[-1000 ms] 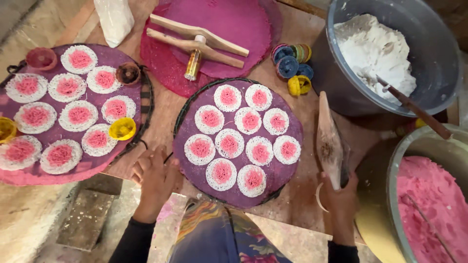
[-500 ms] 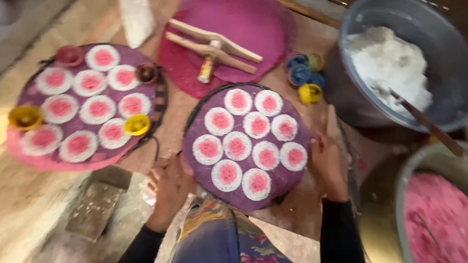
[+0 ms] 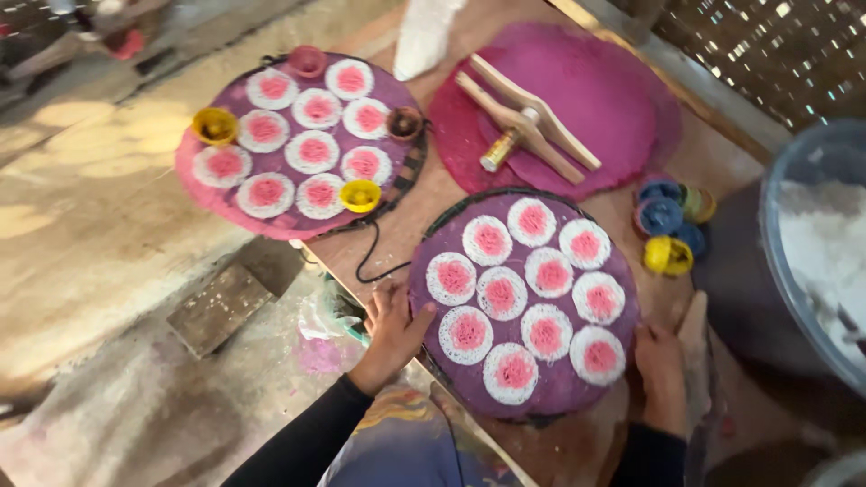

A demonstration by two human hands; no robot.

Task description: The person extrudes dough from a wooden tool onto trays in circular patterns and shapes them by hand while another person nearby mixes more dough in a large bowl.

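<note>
the person's left hand [image 3: 394,326] now rests with spread fingers against the near left edge of the round purple tray [image 3: 431,261], thumb touching its rim, gripping lightly rather than closed around it. the right hand [image 3: 661,365] has come in to the tray's near right edge, fingers curled over the rim; a second ago it hung lower and off to the side by the flat wooden paddle [image 3: 696,347], which now lies just beside that hand, and whether the hand still has hold of it cannot be told. with both hands set on opposite sides, the tray looks taken up for lifting or shifting, though it still sits on the wooden table [image 3: 424,207]. it carries nine white noodle rounds with pink centres [image 3: 500,293], all lying flat and apart from one another. a second tray of the same rounds [image 3: 298,144] sits well apart at the upper left, with small yellow cups [image 3: 360,195] on its rim. beyond the held tray lie a wooden press [image 3: 528,122] on a pink mat [image 3: 613,90], a cluster of small coloured cups [image 3: 669,225], and a large bowl of white dough [image 3: 825,243] at the right edge.
</note>
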